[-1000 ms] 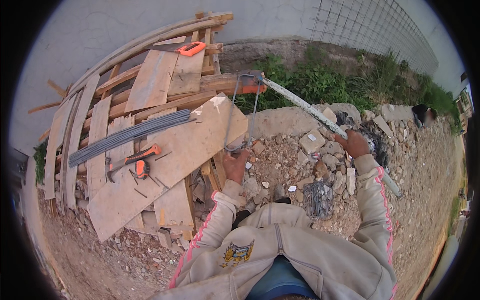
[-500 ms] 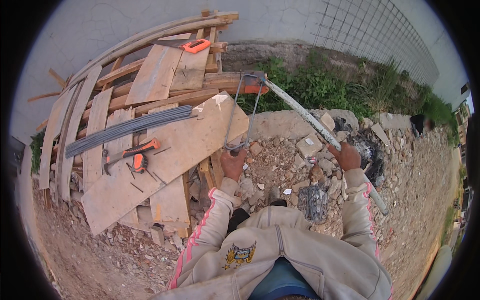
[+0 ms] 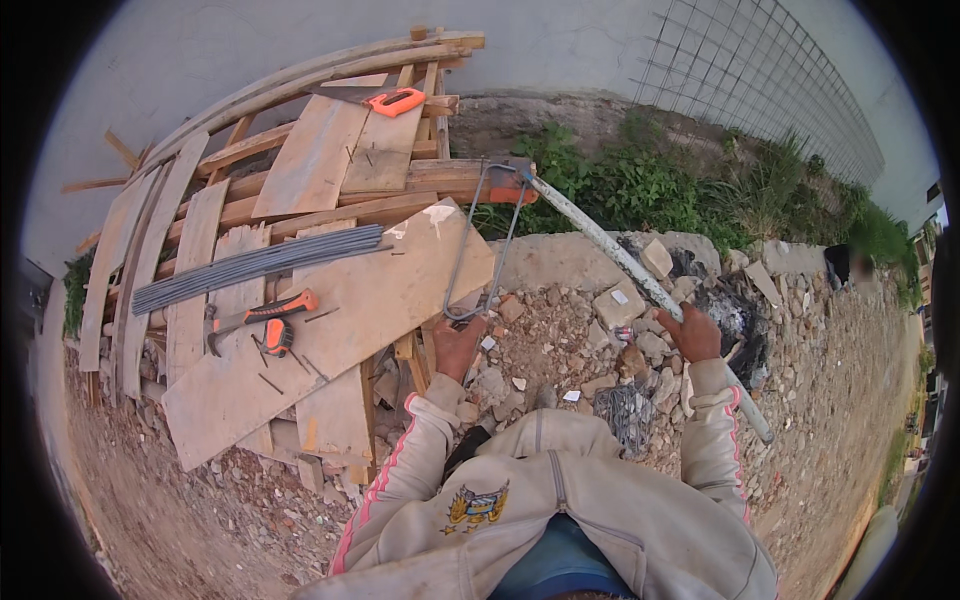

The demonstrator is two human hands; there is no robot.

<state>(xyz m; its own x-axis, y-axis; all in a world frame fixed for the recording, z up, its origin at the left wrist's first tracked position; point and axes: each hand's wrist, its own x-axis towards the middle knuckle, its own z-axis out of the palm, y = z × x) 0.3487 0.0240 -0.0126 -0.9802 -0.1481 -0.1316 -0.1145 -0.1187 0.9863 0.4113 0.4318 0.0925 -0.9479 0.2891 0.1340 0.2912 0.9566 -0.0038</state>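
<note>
My left hand [image 3: 457,347] is closed around the near end of a bent steel rod [image 3: 459,270], shaped like a narrow rectangular loop. The rod's far end meets a dark metal plate [image 3: 518,166] with an orange part, fixed on a timber beam. My right hand [image 3: 690,333] grips a long, worn pale pipe [image 3: 607,247] that runs diagonally from beside that plate to near my right forearm. Left of my left hand, a broad plywood board [image 3: 350,325] carries a claw hammer [image 3: 262,312], an orange and black tape measure [image 3: 277,337] and several nails.
A bundle of thin grey rods [image 3: 258,265] lies across the boards. Farther back is an orange-handled handsaw [image 3: 395,101]. Rubble [image 3: 560,340] and coiled wire [image 3: 626,415] lie before me. Steel mesh [image 3: 750,85] leans on the wall; plants [image 3: 640,180] grow below. Someone is at far right.
My left hand has shifted slightly nearer and left with the rod's near end. My right hand stays on the pipe. The whole view has shifted a little.
</note>
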